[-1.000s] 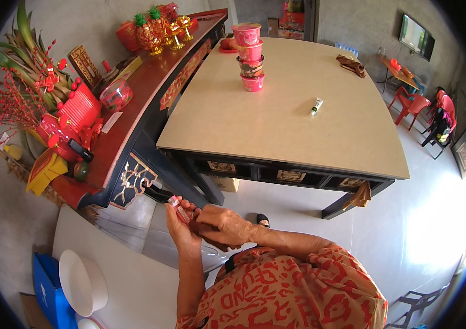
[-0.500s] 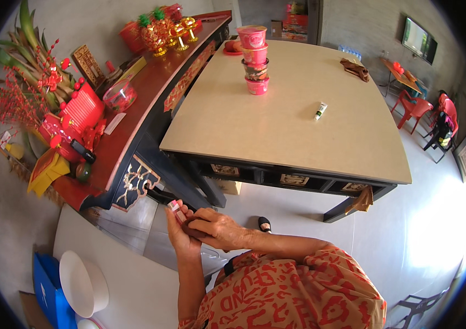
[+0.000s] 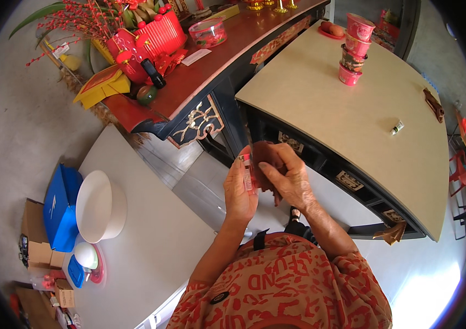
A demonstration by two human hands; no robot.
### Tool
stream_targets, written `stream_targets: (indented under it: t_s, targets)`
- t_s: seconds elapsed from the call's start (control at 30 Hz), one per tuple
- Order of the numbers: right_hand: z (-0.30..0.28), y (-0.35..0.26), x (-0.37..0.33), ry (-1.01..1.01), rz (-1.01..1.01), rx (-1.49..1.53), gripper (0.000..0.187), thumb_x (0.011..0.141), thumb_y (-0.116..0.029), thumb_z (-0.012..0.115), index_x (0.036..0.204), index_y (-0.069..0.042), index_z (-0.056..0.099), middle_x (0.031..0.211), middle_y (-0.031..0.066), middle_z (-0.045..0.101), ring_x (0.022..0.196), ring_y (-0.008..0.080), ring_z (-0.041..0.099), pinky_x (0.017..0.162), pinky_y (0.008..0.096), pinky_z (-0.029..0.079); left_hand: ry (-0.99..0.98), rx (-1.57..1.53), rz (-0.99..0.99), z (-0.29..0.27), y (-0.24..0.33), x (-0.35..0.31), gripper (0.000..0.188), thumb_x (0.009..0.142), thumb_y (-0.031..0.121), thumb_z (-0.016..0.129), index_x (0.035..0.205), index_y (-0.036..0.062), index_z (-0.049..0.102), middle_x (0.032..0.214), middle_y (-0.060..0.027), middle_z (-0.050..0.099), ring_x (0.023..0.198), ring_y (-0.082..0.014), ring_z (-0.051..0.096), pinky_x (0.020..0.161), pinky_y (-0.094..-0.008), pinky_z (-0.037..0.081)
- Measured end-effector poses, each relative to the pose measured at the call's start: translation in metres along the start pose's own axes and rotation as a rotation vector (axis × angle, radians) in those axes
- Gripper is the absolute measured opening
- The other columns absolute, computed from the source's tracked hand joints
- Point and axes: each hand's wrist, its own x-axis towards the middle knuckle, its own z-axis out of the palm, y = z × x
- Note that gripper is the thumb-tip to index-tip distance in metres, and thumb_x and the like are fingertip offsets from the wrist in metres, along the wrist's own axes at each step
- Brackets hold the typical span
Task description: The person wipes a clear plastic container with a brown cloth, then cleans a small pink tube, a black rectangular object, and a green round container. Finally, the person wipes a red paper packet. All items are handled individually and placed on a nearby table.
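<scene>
The person's left hand (image 3: 240, 197) curls around a small pink-and-clear object (image 3: 247, 180) (I can't make out what it is), while the right hand (image 3: 294, 178) pinches a dark brown cloth-like piece (image 3: 264, 156) between thumb and fingers, close beside it. Both are held before the body, between the pale table (image 3: 150, 219) and the beige-topped table (image 3: 348, 115), where stacked tubs (image 3: 357, 46) stand.

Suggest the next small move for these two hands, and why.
Probably ease the brown cloth-like piece slightly rightward with the right hand, while the left hand steadies the small pink item. Each hand grips one, and they sit so close that contact is hard to judge; a small gap would likely show both better.
</scene>
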Motion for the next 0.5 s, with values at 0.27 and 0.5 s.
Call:
stream_targets:
  t_s: [0.27,0.5]
  targets:
    - [0.025,0.026,-0.014,-0.033,-0.163,-0.258,0.038,0.081,-0.011,0.067,0.114,-0.001,0.053,0.095,0.0150,0.056,0.078,0.0307,0.060,0.067,0.0364,0.049,-0.034,0.072,0.047,-0.020,-0.001,0.003,0.048,0.099,0.043,0.041,0.132,0.0091,0.045,0.101,-0.0010,0.057,0.082,-0.0114,0.055,0.070,-0.0254,0.047]
    - [-0.020,0.033,-0.016,-0.190,-0.332,-0.180,0.025,0.081,-0.004,0.065,0.105,0.001,0.061,0.093,0.0106,0.059,0.085,0.0205,0.061,0.069,0.0303,0.050,-0.112,0.456,0.293,-0.024,0.022,0.002,0.036,0.100,0.038,0.039,0.111,0.0059,0.051,0.063,-0.0015,0.045,0.049,-0.0074,0.034,0.046,-0.0224,0.029]
